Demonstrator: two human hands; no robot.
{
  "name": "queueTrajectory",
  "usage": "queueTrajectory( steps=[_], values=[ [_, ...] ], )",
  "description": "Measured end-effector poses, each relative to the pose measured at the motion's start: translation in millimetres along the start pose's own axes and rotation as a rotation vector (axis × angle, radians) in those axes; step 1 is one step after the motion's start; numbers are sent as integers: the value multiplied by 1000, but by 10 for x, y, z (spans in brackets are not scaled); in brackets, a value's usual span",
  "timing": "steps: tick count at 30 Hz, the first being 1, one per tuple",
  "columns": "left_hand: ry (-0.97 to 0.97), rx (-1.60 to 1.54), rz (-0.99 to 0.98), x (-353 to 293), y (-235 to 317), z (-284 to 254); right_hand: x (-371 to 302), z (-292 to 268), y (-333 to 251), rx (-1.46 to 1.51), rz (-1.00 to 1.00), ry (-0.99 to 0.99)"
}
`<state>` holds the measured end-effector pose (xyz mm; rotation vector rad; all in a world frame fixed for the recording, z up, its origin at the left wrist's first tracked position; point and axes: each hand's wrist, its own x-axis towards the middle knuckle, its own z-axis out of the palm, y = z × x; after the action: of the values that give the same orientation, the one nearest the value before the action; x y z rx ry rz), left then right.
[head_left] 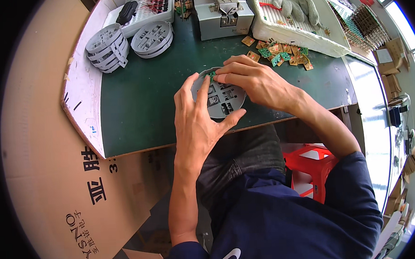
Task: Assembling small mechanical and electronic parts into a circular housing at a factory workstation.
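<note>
A round grey plastic tray (pixel 219 111) with shaped recesses lies on the green bench top in front of me. Around its left and near sides, my left hand (pixel 194 125) grips it, thumb by the near right rim and index fingertip inside at the far edge. My right hand (pixel 258 83) reaches in from the right, its fingers pinched over a small green circuit board (pixel 212 75) at the tray's far rim. The fingertips partly hide that board. Several loose small boards (pixel 283 53), green and copper-coloured, are scattered beyond my right hand.
Stacked grey trays (pixel 107 50) and another short stack (pixel 151 39) stand far left. Behind them is a white container (pixel 153 9) with red-wired parts. A metal box (pixel 226 24) sits at the back, beside a white foam tray (pixel 300 35) with gloves. A red stool (pixel 313 166) stands below the bench.
</note>
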<state>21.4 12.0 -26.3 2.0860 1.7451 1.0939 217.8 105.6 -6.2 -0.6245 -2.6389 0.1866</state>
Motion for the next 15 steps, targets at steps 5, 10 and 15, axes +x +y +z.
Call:
queueTrajectory(
  steps=[5, 10, 15],
  values=[
    [74, 170, 108, -16, 6, 72, -13, -31, -69, -20, -11, 14],
    [113, 233, 137, 7, 111, 107, -61, -69, -53, 133, 77, 48],
    [94, 224, 129, 51, 199, 6, -14, -327, -122, 110, -14, 78]
  ],
)
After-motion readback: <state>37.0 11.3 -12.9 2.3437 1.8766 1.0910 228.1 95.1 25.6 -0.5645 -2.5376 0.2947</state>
